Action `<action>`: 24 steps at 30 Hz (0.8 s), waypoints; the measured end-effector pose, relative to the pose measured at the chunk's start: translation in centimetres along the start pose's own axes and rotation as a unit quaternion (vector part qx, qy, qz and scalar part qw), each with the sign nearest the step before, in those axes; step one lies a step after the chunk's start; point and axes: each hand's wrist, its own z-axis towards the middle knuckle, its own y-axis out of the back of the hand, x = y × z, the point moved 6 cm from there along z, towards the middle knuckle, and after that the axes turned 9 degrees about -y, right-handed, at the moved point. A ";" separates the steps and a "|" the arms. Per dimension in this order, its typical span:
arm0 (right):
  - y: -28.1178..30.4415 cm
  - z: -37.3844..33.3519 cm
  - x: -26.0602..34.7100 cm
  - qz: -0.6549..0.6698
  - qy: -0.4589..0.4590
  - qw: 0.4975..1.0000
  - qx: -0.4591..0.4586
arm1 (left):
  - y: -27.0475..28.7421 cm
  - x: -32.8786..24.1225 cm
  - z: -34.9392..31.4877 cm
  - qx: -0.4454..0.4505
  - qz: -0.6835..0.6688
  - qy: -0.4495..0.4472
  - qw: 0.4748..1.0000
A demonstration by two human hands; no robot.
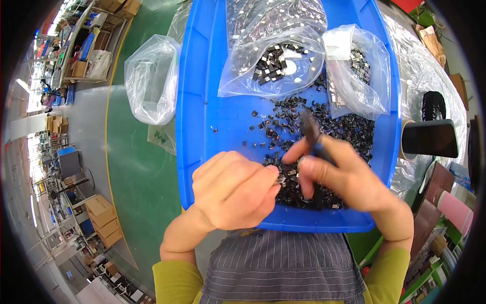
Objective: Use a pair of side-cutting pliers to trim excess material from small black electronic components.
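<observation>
Here we look down on a large blue plastic tray (212, 91) resting against our lap, with a heap of small black square components (324, 137) spread over its near right part. Our left hand (235, 190) is curled over the tray's near edge, thumb and forefinger pinched on one tiny dark component (280, 179) at the fingertips. Our right hand (344, 175) sits just beside it, above the heap, closed around a slim dark tool with a blue grip (310, 130) whose blurred tip points away from us over the loose parts. The two hands almost touch at the fingertips.

Farther along the tray lie two clear plastic bags: a wide clear bag (273, 55) holding more black and silvery parts, and a smaller clear bag (359, 71) to its right. A crumpled empty clear bag (152, 78) lies off the tray's left side on the green floor (136, 167). A dark phone (429, 138) stands to the right of the tray.
</observation>
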 end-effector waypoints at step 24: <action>-1.4 0.0 -0.2 -0.167 0.027 0.985 0.037 | -1.6 3.8 -2.4 -0.039 -0.380 0.409 0.829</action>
